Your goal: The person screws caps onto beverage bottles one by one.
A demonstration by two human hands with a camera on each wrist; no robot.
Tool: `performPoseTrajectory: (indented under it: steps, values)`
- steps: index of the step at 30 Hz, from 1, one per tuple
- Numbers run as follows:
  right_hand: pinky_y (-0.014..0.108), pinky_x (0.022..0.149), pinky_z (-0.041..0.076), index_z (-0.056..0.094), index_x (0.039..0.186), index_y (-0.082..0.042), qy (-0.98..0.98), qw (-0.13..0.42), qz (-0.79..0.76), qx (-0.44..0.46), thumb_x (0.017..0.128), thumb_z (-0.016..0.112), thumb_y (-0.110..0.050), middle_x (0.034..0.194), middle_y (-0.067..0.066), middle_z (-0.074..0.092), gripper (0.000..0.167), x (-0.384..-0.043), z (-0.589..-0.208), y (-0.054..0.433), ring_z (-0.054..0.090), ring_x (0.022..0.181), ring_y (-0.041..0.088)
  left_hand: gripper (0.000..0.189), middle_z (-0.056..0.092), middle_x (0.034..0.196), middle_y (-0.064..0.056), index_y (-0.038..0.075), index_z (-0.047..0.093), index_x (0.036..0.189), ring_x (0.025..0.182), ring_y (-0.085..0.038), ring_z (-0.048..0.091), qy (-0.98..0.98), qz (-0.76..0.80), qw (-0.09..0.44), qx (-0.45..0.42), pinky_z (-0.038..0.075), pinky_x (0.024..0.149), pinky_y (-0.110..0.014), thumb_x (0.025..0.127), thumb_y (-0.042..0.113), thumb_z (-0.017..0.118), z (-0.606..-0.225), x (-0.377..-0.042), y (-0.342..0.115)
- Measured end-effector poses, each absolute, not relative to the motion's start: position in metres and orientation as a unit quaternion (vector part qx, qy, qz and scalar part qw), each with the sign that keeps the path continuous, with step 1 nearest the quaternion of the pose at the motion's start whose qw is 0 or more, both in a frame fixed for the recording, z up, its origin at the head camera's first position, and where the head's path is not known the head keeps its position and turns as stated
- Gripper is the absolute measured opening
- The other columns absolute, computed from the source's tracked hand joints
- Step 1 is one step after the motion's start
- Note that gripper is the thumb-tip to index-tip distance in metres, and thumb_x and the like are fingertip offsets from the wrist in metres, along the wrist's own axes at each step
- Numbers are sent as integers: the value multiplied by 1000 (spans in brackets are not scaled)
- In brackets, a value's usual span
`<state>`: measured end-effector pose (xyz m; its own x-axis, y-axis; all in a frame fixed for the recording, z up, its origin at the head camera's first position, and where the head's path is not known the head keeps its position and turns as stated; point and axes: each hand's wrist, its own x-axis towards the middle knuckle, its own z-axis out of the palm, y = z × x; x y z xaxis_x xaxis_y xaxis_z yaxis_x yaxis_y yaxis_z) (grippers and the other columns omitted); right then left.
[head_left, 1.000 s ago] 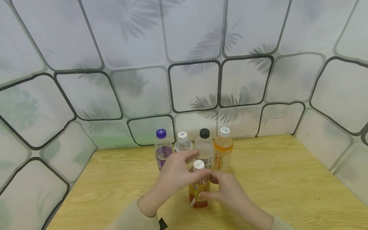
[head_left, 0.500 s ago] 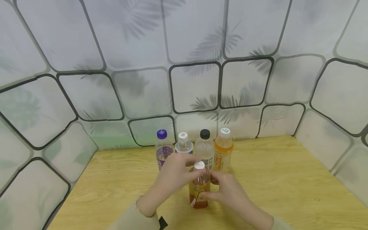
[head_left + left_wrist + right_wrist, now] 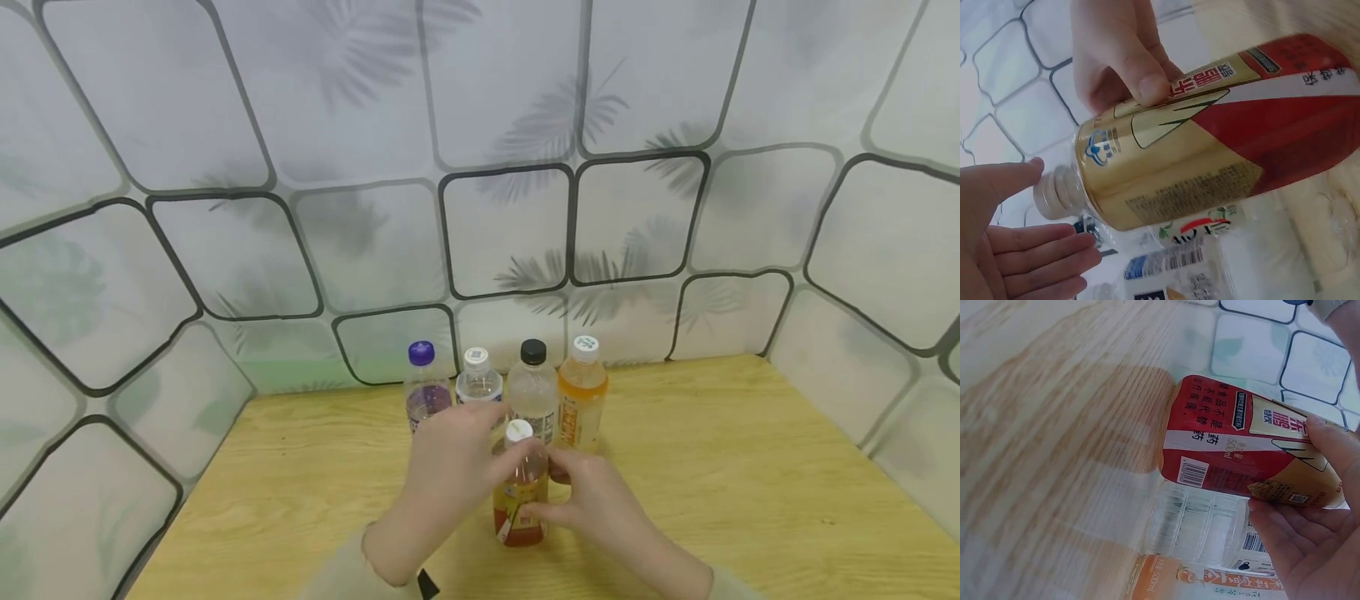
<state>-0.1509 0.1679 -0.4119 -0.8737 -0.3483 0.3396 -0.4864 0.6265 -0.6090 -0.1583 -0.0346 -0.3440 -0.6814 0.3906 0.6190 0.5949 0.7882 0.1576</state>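
Note:
A bottle (image 3: 519,510) with a red and gold label and a white cap (image 3: 518,431) stands upright on the wooden table. My right hand (image 3: 600,496) grips its side, thumb across the front of the label and fingers behind, as the right wrist view also shows. Around the cap is my left hand (image 3: 442,462). In the left wrist view its thumb (image 3: 1013,178) is at the cap's edge, while its fingers (image 3: 1047,256) lie fairly straight on the cap's other side, with a gap between.
Behind the held bottle, a row holds a purple-capped bottle (image 3: 428,396), a white-capped clear bottle (image 3: 477,385), a black-capped bottle (image 3: 532,387) and an orange drink bottle (image 3: 583,392). A patterned curtain (image 3: 506,229) rises at the table's (image 3: 712,467) back edge.
My left hand has turned at the wrist, and its fingers have drawn back to the left from over the cap. My right hand and the bottle stay in place.

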Motion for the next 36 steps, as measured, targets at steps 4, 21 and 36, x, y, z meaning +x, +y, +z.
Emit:
performPoseTrajectory:
  steps: [4,21,36]
  values:
    - [29,83,66,72,129,-8,-896,91,367,232,77,97,-29,119,7,80,61,-151,-412,168,79,103,27,55,45,49,12,20,57,61,47,-1,23,-883,-66,388,-256,12,45,-12,79,63,87,-344,-154,-29]
    - [26,81,66,70,134,-9,-898,101,354,241,78,96,-34,122,6,79,67,-152,-414,168,79,102,25,23,83,104,-10,4,82,112,90,-23,81,-844,-435,9,-314,63,75,-19,90,11,85,-338,-182,-46]
    - [28,82,66,73,127,-9,-897,98,354,246,78,96,-34,119,6,80,59,-152,-413,168,79,101,25,23,80,119,-16,0,77,120,108,-26,79,-819,-452,-68,-347,61,85,-17,98,6,75,-333,-188,-51]
